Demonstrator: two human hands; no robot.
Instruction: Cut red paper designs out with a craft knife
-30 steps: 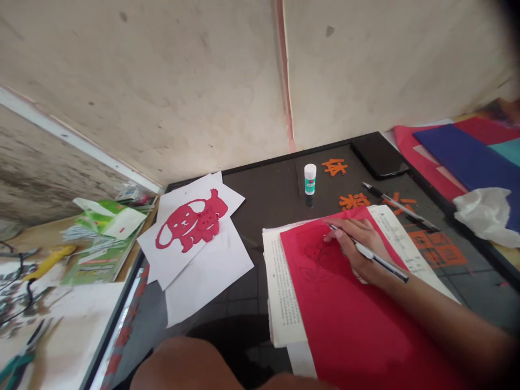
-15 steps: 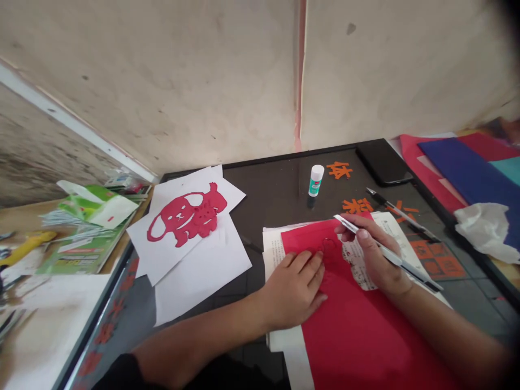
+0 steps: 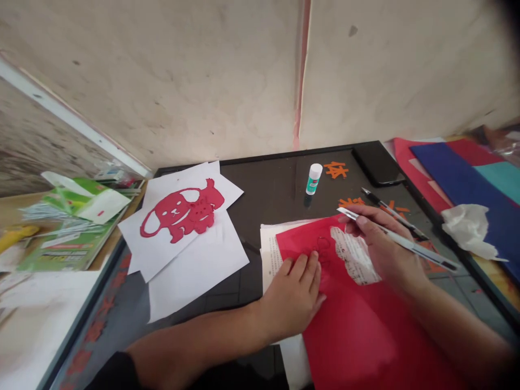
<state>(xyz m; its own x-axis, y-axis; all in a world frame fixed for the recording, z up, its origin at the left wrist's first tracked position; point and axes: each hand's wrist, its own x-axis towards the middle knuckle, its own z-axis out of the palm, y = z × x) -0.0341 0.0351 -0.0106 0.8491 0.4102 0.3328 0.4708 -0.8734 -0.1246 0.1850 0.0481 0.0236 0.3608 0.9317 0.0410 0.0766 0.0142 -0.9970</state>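
Observation:
A red paper sheet [image 3: 357, 325] lies on printed pages [image 3: 271, 254] over a dark cutting mat [image 3: 268, 189]. It bears a faint drawn outline and a cut-out hole showing print near its top. My left hand [image 3: 294, 295] lies flat on the sheet's left edge, fingers stretched out. My right hand [image 3: 382, 238] grips a silver craft knife [image 3: 400, 241] like a pen, its blade tip at the sheet's top right corner, beside the hole.
A red dog cut-out [image 3: 179, 214] rests on white sheets at left. A glue stick [image 3: 313, 179], orange paper characters [image 3: 335, 169], a phone [image 3: 377, 162] and a second knife [image 3: 392, 213] lie behind. Coloured paper [image 3: 467, 179] and crumpled tissue [image 3: 467, 230] sit right; a green box [image 3: 85, 203] left.
My left hand came into view and settled flat on the red sheet. My right hand with the knife moved up and right off the drawing, and a hole showing print now appears.

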